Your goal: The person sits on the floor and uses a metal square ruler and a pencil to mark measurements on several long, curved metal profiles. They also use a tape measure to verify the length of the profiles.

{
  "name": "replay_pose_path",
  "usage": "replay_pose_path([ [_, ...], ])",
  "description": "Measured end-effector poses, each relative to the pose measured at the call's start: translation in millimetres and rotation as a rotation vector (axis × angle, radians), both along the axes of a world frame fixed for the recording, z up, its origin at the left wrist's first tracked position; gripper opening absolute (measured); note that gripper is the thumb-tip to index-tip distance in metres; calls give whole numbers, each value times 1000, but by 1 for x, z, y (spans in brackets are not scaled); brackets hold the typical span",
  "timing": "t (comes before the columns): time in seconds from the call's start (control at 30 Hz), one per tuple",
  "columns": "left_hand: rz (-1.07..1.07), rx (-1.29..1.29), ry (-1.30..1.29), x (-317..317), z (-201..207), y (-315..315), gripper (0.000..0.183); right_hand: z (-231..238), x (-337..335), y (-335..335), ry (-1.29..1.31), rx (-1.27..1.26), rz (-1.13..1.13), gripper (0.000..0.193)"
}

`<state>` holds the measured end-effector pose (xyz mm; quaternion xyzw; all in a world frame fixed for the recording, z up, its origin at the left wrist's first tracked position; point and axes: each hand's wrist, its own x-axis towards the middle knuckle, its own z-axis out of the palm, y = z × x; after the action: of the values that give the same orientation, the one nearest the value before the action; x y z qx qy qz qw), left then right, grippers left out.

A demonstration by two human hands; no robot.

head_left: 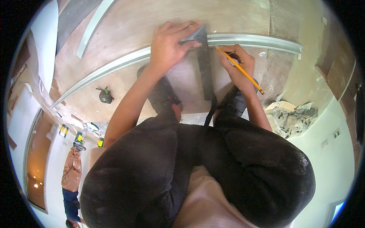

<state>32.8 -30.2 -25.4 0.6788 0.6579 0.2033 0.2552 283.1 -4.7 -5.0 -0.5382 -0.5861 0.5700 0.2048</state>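
Crouched over a long pale metal channel (pixel 254 40), I have both hands close to its middle. My left hand (pixel 167 47) is closed on the grey head of a try square, fingers and thumb pressing it at the channel. The square's dark blade (pixel 204 72) crosses the channel and runs back between my shoes. In my right hand (pixel 239 66) is a yellow pencil (pixel 239 68), its tip beside the blade at the channel's near edge. Part of the square's head is hidden under my left fingers.
A dark tape measure (pixel 106 95) lies on the boards to the left. Another pale metal strip (pixel 91 30) is farther off at left. Crumpled plastic sheeting (pixel 292 117) is heaped at right by a white wall (pixel 334 159). Another person (pixel 72 171) is at far left.
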Motion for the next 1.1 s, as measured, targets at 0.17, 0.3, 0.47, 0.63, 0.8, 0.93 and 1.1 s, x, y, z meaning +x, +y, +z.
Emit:
replay_pose_path([
  [0.17, -2, 3, 28, 2, 1, -1, 63, -23, -5, -11, 0, 72, 43, 18],
  [0.3, 9, 8, 42, 2, -1, -2, 64, -27, -7, -12, -31, 167, 81, 18],
  [0.47, 7, 25, 47, 3, 0, -2, 65, -27, -9, -14, -27, 124, 49, 18],
  [0.63, 9, 5, 37, 3, 0, -2, 65, -28, -8, -15, -28, 103, 36, 19],
  [0.8, 17, 14, 64, 6, 0, -5, 64, -29, -6, -17, -4, 58, 6, 19],
  [0.93, 25, 4, 46, 7, 0, -7, 64, -34, -5, -18, 15, 83, 10, 18],
  [1.1, 29, 20, 54, 7, 1, -7, 64, -30, -5, -15, -14, 78, 39, 18],
])
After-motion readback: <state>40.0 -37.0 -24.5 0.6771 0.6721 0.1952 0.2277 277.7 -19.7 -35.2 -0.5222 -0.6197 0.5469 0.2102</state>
